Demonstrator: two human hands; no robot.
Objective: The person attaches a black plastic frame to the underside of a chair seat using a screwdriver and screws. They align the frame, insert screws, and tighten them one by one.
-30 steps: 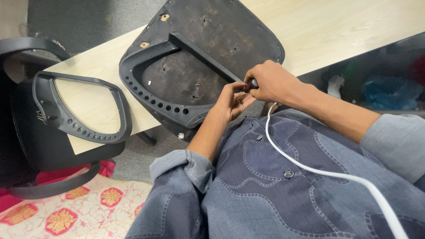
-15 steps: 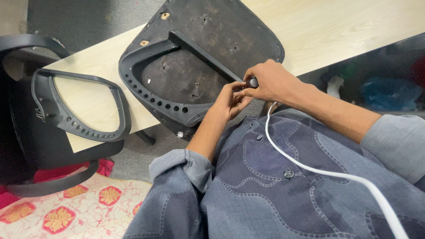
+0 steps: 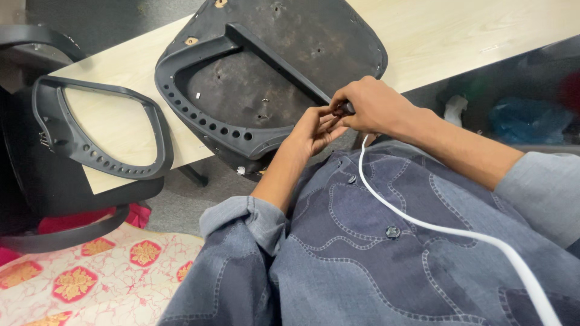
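- Head view, looking down over my chest: an upturned office chair seat (image 3: 284, 72), black and scuffed, lies on a pale wooden table (image 3: 459, 36), its underside facing up.
- A black armrest frame (image 3: 208, 90), with a row of holes along its curved edge, sits on the left part of the seat's underside, and one bar of it runs diagonally toward my hands.
- My right hand (image 3: 371, 105) comes in from the right, forearm bare, grey sleeve pushed back near the elbow. The hand is curled, knuckles up, and closed around a small dark handle (image 3: 348, 108) at the seat's near edge; I cannot tell what tool it belongs to.
- My left hand (image 3: 314, 130) reaches up from below, wrist straight, denim cuff rolled at mid forearm. Its fingers (image 3: 329, 121) pinch together just under the right hand, touching it; what they grip, if anything, is hidden.
- The two hands are together, meeting where the diagonal bar reaches the seat's near edge.
- A white cable (image 3: 423, 223) runs from beneath my hands across my quilted denim shirt (image 3: 362, 259) toward the lower right.
- A second, loose armrest frame (image 3: 99, 130) lies on the table's left end, well apart from my hands.
- Left of the table stands another black chair (image 3: 36, 181); a red and cream patterned mat (image 3: 90, 278) covers the floor below.
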